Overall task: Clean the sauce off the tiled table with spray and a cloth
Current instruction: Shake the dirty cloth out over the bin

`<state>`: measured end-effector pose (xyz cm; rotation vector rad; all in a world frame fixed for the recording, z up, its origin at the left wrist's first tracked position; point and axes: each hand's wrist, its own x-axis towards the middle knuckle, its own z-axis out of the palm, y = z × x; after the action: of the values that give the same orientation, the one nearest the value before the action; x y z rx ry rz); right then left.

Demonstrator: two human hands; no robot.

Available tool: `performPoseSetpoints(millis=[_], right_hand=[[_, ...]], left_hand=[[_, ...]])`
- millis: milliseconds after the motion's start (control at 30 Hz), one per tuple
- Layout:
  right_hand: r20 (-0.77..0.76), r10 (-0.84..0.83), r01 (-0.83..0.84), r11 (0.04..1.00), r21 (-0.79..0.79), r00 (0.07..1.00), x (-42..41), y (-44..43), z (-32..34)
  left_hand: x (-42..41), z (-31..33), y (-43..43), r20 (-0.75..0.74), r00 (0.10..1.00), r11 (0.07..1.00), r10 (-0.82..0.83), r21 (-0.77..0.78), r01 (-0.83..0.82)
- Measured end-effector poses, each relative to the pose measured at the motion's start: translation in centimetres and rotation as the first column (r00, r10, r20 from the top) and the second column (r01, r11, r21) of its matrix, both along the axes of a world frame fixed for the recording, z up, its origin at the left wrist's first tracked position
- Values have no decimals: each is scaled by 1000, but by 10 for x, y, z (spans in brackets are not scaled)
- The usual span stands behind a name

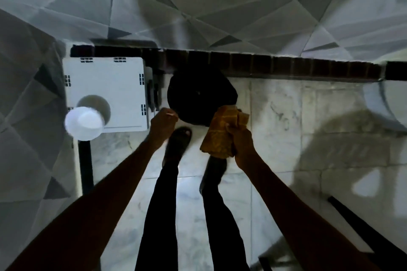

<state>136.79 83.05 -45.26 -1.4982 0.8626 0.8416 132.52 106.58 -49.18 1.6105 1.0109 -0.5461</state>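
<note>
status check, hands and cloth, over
Right hand grips cloth. Left hand curled at edge of black round thing, grip unclear. Spray not in view.

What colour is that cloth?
The cloth is mustard yellow, seen in the head view.

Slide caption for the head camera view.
Right hand grips a yellow cloth over a marble floor; left hand beside a dark round object.
</note>
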Motion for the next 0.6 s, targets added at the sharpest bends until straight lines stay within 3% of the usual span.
performPoseSetpoints(millis=[133, 267, 367, 433, 600], right_hand=[[-33, -62, 61, 997, -41, 998, 7, 18, -80], [-89, -162, 159, 986, -40, 983, 11, 34, -129], [-114, -188, 186, 982, -32, 976, 14, 43, -153], [-115, -193, 189, 981, -46, 974, 16, 46, -166], [-89, -214, 211, 977, -37, 973, 19, 41, -159]], left_hand=[[36, -97, 25, -80, 997, 996, -10, 92, 17], [60, -169, 50, -132, 990, 999, 41, -24, -44], [73, -199, 56, -204, 974, 976, 101, -167, -136], [84, -213, 52, -230, 972, 972, 48, -213, -98], [93, -210, 39, -285, 958, 983, -29, -183, -25]])
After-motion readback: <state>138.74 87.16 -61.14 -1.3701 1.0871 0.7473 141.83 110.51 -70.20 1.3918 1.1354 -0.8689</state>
